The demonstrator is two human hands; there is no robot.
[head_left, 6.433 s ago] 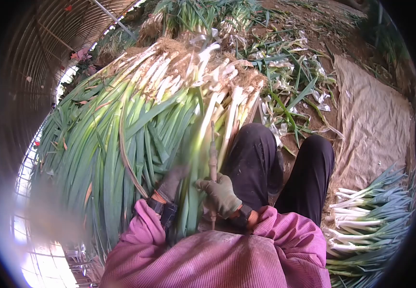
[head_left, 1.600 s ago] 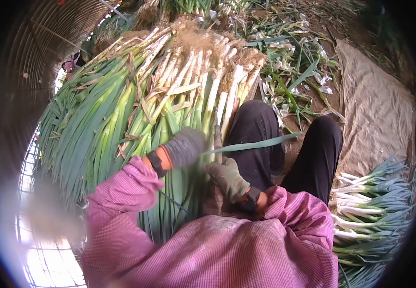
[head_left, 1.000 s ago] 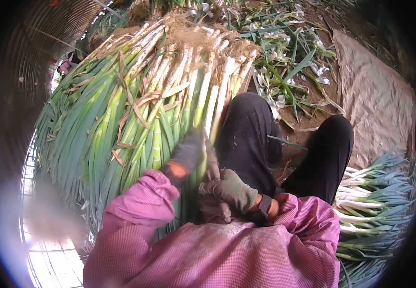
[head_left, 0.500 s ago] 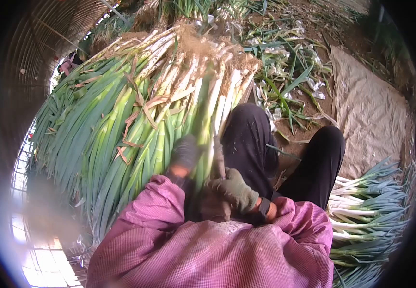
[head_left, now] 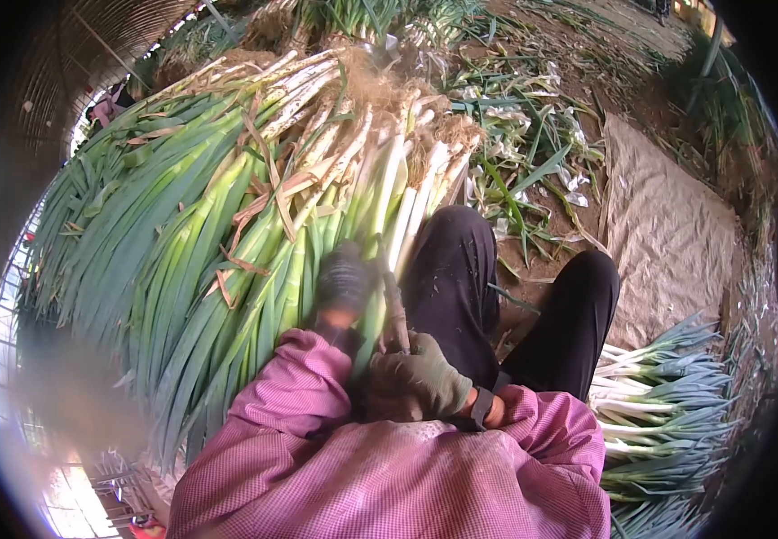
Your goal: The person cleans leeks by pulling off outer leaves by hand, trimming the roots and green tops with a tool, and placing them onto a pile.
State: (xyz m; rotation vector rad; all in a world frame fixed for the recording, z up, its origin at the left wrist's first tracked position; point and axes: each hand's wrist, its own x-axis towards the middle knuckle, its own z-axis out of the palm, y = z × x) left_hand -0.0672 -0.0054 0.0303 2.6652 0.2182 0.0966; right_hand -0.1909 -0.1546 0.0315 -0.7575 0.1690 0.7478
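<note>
A large heap of long green onions [head_left: 182,216] lies in front of me and to the left, with roots and white stems at the far end and green leaves toward me. My left hand [head_left: 344,283], in a dark glove and slightly blurred, is closed at a green onion stalk [head_left: 378,207] on the heap's right edge. My right hand [head_left: 425,373], in a grey-green glove, is wrapped round a narrow, brownish knife-like tool [head_left: 393,301]. Its tip points away from me, alongside that stalk and just right of my left hand.
Cleaned green onions [head_left: 658,404] lie stacked at the lower right. Beyond them, a crumpled tan sheet [head_left: 667,225] covers the ground. Leaf and peel scraps [head_left: 533,162] litter the soil past my knees [head_left: 452,242]. More onion bundles [head_left: 362,18] stand at the back.
The camera view has shifted a little. My right hand has moved slightly left and the tool now leans left toward the stalk. My left hand stays at the stalk.
</note>
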